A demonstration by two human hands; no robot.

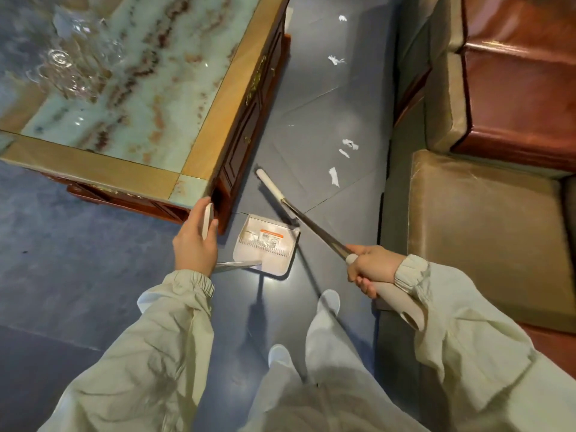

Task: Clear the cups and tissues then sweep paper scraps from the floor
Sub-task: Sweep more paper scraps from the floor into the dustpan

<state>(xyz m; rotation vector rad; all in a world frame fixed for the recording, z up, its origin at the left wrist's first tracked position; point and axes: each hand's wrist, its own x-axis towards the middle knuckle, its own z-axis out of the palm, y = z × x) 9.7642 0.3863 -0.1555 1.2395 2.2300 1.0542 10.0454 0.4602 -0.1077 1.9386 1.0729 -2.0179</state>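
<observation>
My left hand (194, 241) grips the white top of the dustpan handle beside the table corner. The white dustpan (268, 244) stands on the dark floor below it, an orange label inside. My right hand (372, 266) grips the beige grip of the broom handle (314, 229), which slants up-left over the dustpan to the white broom head (270, 183) near the floor. Several white paper scraps (334, 176) lie on the floor ahead, between table and sofa, some farther off (336, 60). Clear glass cups (67, 71) stand on the table at the upper left.
A marble-topped wooden coffee table (199, 145) fills the upper left. A brown leather sofa (486, 219) lines the right side, leaving a narrow floor aisle (314, 98) between. My legs and white shoes (330, 300) stand just behind the dustpan.
</observation>
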